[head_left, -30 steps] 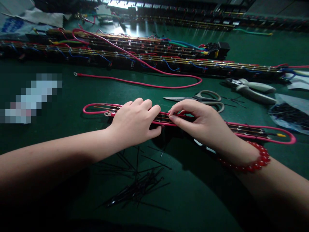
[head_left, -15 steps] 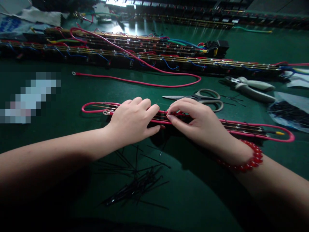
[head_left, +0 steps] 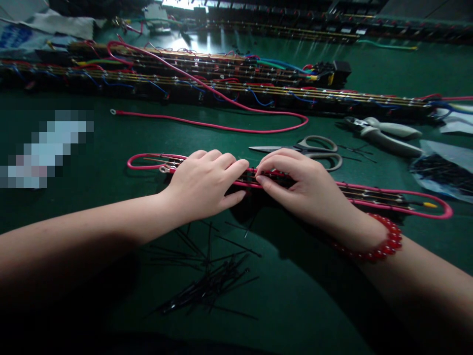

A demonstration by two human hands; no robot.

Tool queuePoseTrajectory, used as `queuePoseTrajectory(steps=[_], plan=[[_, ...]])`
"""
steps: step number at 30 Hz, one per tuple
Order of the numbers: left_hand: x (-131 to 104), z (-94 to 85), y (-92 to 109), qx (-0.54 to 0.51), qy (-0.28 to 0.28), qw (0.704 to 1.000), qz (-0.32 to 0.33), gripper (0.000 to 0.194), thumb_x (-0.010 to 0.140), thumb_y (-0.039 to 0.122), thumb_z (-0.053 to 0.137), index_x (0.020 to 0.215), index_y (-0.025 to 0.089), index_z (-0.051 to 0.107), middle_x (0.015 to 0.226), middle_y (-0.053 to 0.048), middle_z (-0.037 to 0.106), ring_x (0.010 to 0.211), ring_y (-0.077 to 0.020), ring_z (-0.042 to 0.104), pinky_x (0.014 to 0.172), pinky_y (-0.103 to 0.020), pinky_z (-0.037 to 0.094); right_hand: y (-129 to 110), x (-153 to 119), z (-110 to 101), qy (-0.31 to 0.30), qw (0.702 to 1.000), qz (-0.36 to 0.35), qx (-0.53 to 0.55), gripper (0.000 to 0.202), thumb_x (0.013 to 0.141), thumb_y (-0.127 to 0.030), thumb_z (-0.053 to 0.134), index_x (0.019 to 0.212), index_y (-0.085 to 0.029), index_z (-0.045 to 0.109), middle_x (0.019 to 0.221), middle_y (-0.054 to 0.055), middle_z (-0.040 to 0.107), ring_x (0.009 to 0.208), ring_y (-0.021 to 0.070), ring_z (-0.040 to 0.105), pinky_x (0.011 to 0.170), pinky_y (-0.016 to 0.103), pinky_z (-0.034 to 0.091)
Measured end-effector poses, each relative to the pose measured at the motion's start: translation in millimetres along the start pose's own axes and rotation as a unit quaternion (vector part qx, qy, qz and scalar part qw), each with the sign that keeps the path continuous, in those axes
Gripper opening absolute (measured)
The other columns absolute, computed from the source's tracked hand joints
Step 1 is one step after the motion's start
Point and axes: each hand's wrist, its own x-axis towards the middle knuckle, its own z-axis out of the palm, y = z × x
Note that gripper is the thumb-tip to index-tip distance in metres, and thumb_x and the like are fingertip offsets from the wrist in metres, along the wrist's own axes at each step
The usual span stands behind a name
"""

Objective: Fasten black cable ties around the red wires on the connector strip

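Observation:
A long, narrow black bar [head_left: 388, 197] with metal strips lies across the table before me, and a red cable [head_left: 414, 189] runs along it, looping past both ends. Wrapped over the bar's left half, my left hand [head_left: 207, 185] holds it down, with the thumb on the near side. A metal ring terminal [head_left: 164, 169] of the cable shows beside that wrist. Close by, my right hand [head_left: 299, 180] pinches thumb and forefinger together at the cable near the bar's middle. What lies between those fingertips is too small to make out. Black ties bind the cable to the bar in places.
Scissors [head_left: 314, 148] and grey-handled cutting pliers [head_left: 388, 133] lie beyond my right hand, near a plastic bag [head_left: 443, 170] of black ties. Loose black cable ties [head_left: 207, 286] are heaped in front of me. Another red cable [head_left: 221, 129] and long wired bars [head_left: 221, 88] lie farther back.
My left hand and the left end of the bar have shifted slightly to the right. My right hand keeps its pinch in nearly the same spot.

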Motion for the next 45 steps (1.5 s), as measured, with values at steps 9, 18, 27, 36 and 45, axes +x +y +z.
queuePoseTrajectory(steps=[9, 18, 27, 36, 45], plan=[[-2, 4.4, -5, -0.045, 0.134, 0.986, 0.088, 0.024, 0.097, 0.034, 0.056, 0.114, 0.017, 0.060, 0.121, -0.010, 0.066, 0.111, -0.0278, 0.061, 0.095, -0.042, 0.047, 4, -1, 0, 0.005, 1.000, -0.022, -0.007, 0.009, 0.089, -0.013, 0.060, 0.089, -0.018, 0.068, 0.094, 0.008, 0.071, 0.090, 0.0213, 0.066, 0.080, 0.034, 0.053], [-1, 7.8, -12, -0.050, 0.189, 0.959, 0.206, 0.011, 0.096, 0.019, 0.054, 0.101, 0.020, 0.064, 0.111, -0.004, 0.070, 0.106, -0.0225, 0.061, 0.098, -0.041, 0.047, 3, 1, 0, 0.005, 1.000, -0.022, -0.007, 0.007, 0.089, -0.013, 0.062, 0.087, -0.016, 0.068, 0.093, 0.008, 0.072, 0.088, 0.0198, 0.065, 0.078, 0.032, 0.052], [-2, 9.1, -12, -0.031, 0.147, 0.960, 0.236, 0.012, 0.098, 0.022, 0.054, 0.101, 0.025, 0.066, 0.123, -0.005, 0.066, 0.113, -0.0232, 0.059, 0.101, -0.044, 0.045, 5, 0, 0, 0.012, 1.000, -0.023, -0.010, 0.008, 0.089, -0.013, 0.061, 0.088, -0.017, 0.068, 0.093, 0.008, 0.072, 0.088, 0.0201, 0.066, 0.079, 0.033, 0.052], [0, 11.9, -12, -0.006, 0.176, 0.951, 0.254, 0.021, 0.099, 0.014, 0.052, 0.107, 0.029, 0.064, 0.123, -0.001, 0.065, 0.113, -0.0200, 0.057, 0.100, -0.039, 0.045, 5, 1, -2, 0.005, 1.000, -0.013, 0.013, 0.007, 0.089, -0.015, 0.064, 0.087, -0.018, 0.069, 0.092, 0.007, 0.072, 0.088, 0.0199, 0.066, 0.080, 0.033, 0.052], [1, 10.8, -12, 0.024, 0.189, 0.933, 0.307, 0.017, 0.098, 0.013, 0.053, 0.092, 0.024, 0.064, 0.117, -0.001, 0.067, 0.109, -0.0211, 0.058, 0.100, -0.040, 0.045, 5, 2, -3, -0.004, 0.999, -0.027, 0.028, 0.008, 0.090, -0.018, 0.064, 0.087, -0.019, 0.071, 0.093, 0.007, 0.072, 0.093, 0.0213, 0.067, 0.083, 0.035, 0.053]])
